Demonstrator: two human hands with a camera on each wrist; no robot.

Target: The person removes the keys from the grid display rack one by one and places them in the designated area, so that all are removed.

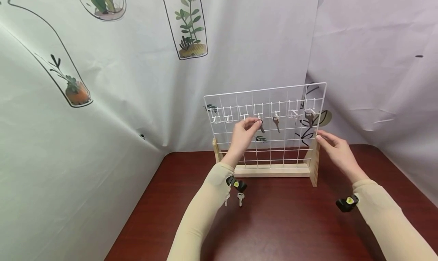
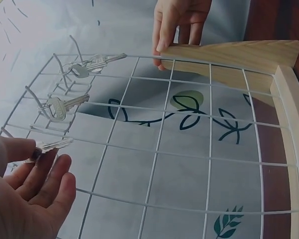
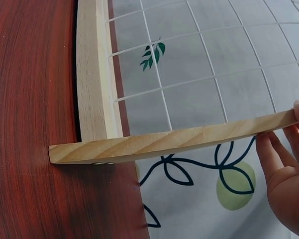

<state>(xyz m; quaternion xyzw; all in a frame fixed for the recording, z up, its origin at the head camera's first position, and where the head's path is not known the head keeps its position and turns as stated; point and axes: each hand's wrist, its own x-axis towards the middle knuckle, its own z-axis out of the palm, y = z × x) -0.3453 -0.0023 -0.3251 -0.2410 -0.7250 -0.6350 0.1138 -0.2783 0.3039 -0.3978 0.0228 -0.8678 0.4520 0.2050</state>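
My left hand [image 1: 242, 135] pinches a key [image 2: 52, 145] between thumb and fingertips, right at one of the white hooks [image 1: 259, 115] on a wire grid rack [image 1: 263, 89]. Farther right along the same row, one key [image 1: 276, 123] hangs from a hook and another [image 1: 309, 119] hangs near the rack's right end. With thumb and fingers, my right hand [image 1: 337, 150] grips the top of the rack's wooden side post [image 3: 174, 141]. The head of the pinched key is partly hidden by the left fingers.
On the dark red table [image 1: 280, 223], a loose key [image 1: 240, 199] lies below the left wrist, and a second key [image 1: 226, 200] is partly covered by the sleeve. Several hooks at the rack's left hold nothing. A plant-printed sheet [image 1: 137, 82] hangs close behind the rack.
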